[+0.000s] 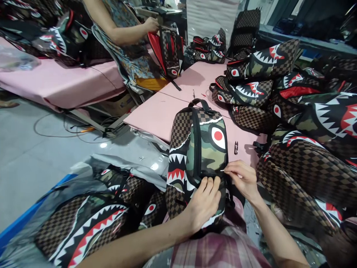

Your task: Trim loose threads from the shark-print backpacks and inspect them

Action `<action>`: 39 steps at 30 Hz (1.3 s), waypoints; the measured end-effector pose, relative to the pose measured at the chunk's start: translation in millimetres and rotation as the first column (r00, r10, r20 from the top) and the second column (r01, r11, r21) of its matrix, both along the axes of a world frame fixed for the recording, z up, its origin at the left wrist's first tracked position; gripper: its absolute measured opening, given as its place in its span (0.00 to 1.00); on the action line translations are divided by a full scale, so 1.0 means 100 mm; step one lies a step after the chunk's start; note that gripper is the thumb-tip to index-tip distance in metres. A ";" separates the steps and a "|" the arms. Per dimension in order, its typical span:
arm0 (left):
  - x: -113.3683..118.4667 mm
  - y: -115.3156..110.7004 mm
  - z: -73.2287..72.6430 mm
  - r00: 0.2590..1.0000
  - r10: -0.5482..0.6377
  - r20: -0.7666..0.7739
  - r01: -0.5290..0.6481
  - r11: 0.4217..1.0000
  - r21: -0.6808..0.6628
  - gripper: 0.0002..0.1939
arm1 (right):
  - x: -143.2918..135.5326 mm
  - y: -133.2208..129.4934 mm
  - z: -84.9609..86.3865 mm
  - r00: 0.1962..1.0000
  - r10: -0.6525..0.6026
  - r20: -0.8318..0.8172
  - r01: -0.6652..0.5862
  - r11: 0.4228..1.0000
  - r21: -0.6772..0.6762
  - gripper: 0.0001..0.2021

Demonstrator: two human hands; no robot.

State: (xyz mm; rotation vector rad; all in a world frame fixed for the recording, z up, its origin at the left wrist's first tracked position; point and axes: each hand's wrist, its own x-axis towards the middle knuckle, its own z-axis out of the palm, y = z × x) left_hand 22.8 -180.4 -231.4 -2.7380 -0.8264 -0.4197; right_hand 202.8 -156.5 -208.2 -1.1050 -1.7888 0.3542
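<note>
A backpack with brown check, camouflage, a red-and-white eye and shark teeth lies in front of me on the pink table, its top handle pointing away. My left hand is on its lower front, fingers bent together against the pocket's bottom edge. At the pocket's lower right corner, my right hand pinches a thin pale piece, too small to name surely. Small black thread snips lie on the table to the right of the backpack.
Similar backpacks are heaped along the right side. At lower left, more backpacks sit in a plastic-lined blue-edged container. Across the pink table, another person's hand holds an open backpack. Cables lie on the floor.
</note>
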 end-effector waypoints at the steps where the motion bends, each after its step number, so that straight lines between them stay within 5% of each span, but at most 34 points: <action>1: 0.00 0.00 0.00 1.000 0.002 -0.014 -0.002 1.000 0.001 0.06 | -0.01 0.02 0.01 0.995 0.045 0.083 -0.048 0.998 0.028 0.08; 6: -0.02 -0.03 0.04 0.996 -0.005 -0.087 0.007 1.000 0.023 0.09 | -0.10 0.16 0.07 0.870 0.165 0.465 -0.243 0.963 0.114 0.09; 12: -0.05 -0.06 0.07 0.990 -0.016 -0.142 0.019 1.000 0.020 0.09 | -0.31 0.33 0.20 0.594 0.191 0.782 -0.466 0.873 0.141 0.12; 15: -0.07 -0.06 0.06 0.993 -0.023 -0.120 0.024 1.000 0.008 0.09 | -0.30 0.33 0.27 0.543 0.129 0.830 -0.460 0.872 0.166 0.13; 18: -0.07 -0.05 0.03 0.997 -0.019 -0.080 0.020 1.000 0.008 0.09 | -0.19 0.28 0.33 0.515 0.084 0.853 -0.336 0.935 0.111 0.13; 20: -0.07 -0.05 0.02 0.998 -0.018 -0.066 0.018 1.000 0.004 0.09 | -0.10 0.23 0.36 0.534 0.121 0.837 -0.246 0.969 0.017 0.12; 26: -0.04 -0.06 0.00 0.999 -0.020 -0.039 0.020 1.000 0.002 0.07 | -0.12 0.15 0.27 0.834 0.143 0.532 -0.135 0.989 -0.055 0.07; 31: -0.05 -0.06 -0.01 0.999 -0.019 -0.027 0.019 1.000 0.007 0.07 | -0.22 0.21 0.23 0.920 0.187 0.344 -0.136 0.976 -0.168 0.07; 36: -0.07 -0.06 -0.01 1.000 -0.020 -0.020 0.020 0.999 -0.027 0.06 | -0.05 0.18 0.25 0.998 0.044 -0.052 -0.063 0.890 -0.451 0.08; 39: -0.06 -0.06 -0.02 1.000 -0.018 -0.018 0.018 0.999 -0.035 0.05 | 0.03 0.13 0.23 0.992 -0.007 -0.129 -0.059 0.862 -0.503 0.09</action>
